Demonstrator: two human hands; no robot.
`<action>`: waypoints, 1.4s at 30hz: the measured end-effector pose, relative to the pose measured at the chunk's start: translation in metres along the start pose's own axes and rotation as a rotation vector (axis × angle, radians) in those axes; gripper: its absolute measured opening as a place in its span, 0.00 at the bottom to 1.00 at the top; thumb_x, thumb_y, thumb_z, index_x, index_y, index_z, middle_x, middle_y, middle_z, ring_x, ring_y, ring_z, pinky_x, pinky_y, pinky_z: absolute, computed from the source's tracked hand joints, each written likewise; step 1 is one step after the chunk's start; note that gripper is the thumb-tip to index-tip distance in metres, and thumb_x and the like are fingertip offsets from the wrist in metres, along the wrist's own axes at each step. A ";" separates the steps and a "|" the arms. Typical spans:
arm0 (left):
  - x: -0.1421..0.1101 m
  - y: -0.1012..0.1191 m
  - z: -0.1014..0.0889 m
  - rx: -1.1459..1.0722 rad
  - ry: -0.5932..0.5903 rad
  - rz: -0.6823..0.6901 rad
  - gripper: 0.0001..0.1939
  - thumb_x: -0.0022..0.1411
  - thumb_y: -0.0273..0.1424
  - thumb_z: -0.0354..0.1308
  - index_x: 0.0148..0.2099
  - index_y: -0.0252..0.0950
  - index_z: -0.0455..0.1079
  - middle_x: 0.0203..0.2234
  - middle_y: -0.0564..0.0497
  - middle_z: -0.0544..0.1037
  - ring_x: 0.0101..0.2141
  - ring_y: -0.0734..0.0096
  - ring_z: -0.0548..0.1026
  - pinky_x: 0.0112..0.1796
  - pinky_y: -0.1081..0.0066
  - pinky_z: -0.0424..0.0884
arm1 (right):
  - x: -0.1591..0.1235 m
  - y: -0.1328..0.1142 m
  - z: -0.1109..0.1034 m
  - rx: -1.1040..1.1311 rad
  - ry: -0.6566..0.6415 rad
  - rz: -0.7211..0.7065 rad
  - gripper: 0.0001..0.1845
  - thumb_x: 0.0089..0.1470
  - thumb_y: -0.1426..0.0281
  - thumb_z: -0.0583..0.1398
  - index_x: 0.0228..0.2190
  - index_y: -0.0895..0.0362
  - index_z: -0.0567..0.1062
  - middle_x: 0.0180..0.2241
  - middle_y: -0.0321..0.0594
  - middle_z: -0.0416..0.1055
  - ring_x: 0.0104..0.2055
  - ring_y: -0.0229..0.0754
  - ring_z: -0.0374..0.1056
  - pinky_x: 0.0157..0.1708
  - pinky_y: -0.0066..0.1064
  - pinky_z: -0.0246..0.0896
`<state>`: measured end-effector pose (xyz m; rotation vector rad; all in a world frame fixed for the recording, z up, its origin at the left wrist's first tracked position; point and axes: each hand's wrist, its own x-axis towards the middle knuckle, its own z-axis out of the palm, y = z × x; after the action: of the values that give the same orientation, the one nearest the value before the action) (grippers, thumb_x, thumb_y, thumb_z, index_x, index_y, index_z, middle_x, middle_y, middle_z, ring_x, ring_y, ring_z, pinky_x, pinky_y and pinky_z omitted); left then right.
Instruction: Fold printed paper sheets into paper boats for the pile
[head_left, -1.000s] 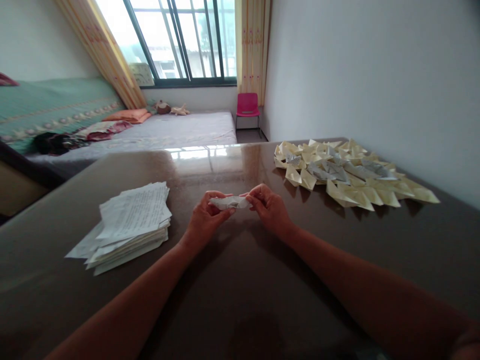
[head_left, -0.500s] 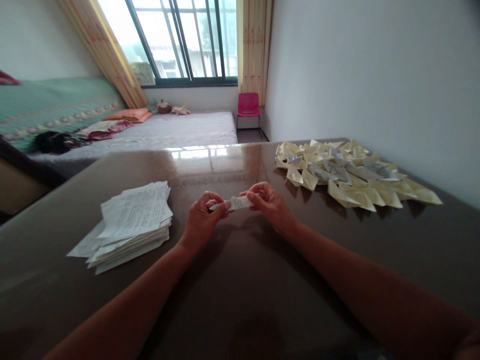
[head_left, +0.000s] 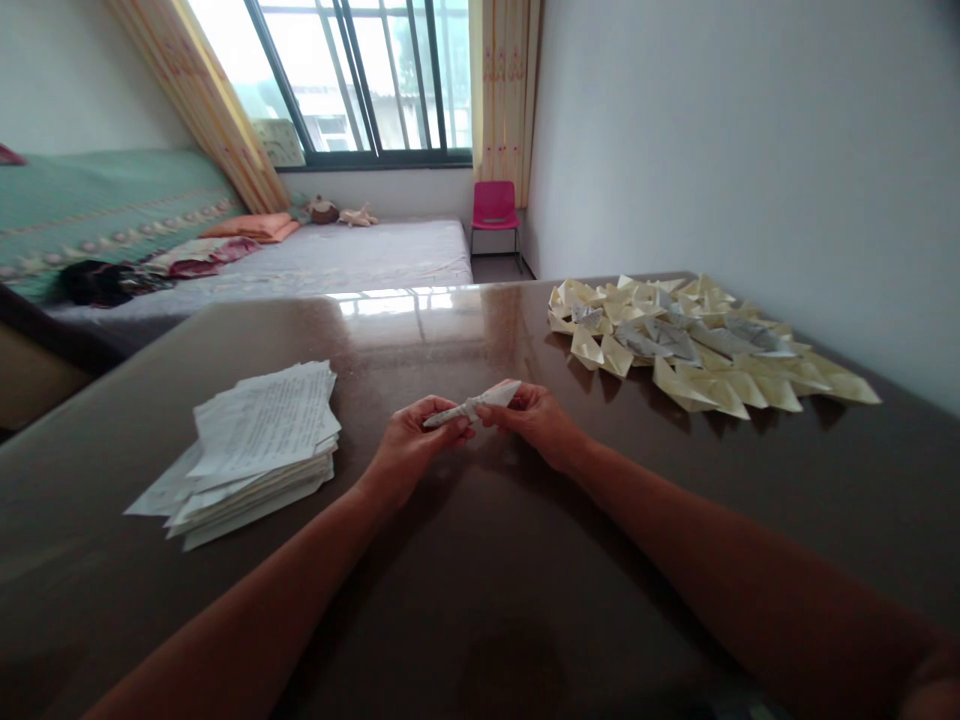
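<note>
Between my two hands, above the brown table, is a small folded paper with printing on it. Its right end spreads to a pointed flap, while the left part is narrow. My left hand is closed, pinching the narrow end between thumb and fingers. At the other end my right hand is closed too, its thumb pressed on the paper near the middle. Some of the fingers of both hands are hidden behind the paper. To the left lies a stack of printed paper sheets, unevenly piled.
Many folded paper boats, mostly cream with some grey-white, cover the table's far right near the white wall. Beyond the table are a bed, a pink chair and a window with curtains.
The folded paper has turned from a flat strip to a slanted shape with a pointed flap showing at the right. My right hand has shifted slightly down, and the view has moved slightly.
</note>
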<state>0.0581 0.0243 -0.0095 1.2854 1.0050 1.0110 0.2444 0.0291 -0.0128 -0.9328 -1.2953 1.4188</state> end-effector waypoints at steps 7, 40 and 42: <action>0.002 -0.001 -0.002 0.058 0.043 -0.011 0.15 0.42 0.32 0.71 0.29 0.32 0.70 0.22 0.53 0.76 0.24 0.77 0.71 0.28 0.77 0.66 | 0.003 0.003 -0.004 -0.046 0.028 -0.074 0.16 0.43 0.59 0.68 0.24 0.59 0.75 0.20 0.33 0.69 0.23 0.32 0.60 0.26 0.25 0.54; 0.011 -0.008 -0.028 0.937 -0.044 0.267 0.18 0.54 0.35 0.60 0.48 0.40 0.71 0.40 0.50 0.74 0.34 0.69 0.74 0.36 0.70 0.69 | 0.010 0.007 -0.038 -0.667 -0.097 -0.086 0.12 0.46 0.71 0.64 0.36 0.59 0.77 0.30 0.37 0.74 0.30 0.36 0.67 0.31 0.25 0.61; 0.011 -0.007 -0.034 0.915 -0.056 0.242 0.18 0.53 0.32 0.61 0.47 0.39 0.68 0.38 0.51 0.74 0.31 0.71 0.74 0.33 0.71 0.70 | 0.009 0.002 -0.043 -0.690 -0.083 -0.038 0.17 0.43 0.73 0.65 0.39 0.58 0.75 0.31 0.36 0.74 0.30 0.36 0.68 0.30 0.25 0.61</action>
<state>0.0282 0.0431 -0.0179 2.2068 1.3543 0.6796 0.2826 0.0489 -0.0202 -1.2901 -1.9071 0.9860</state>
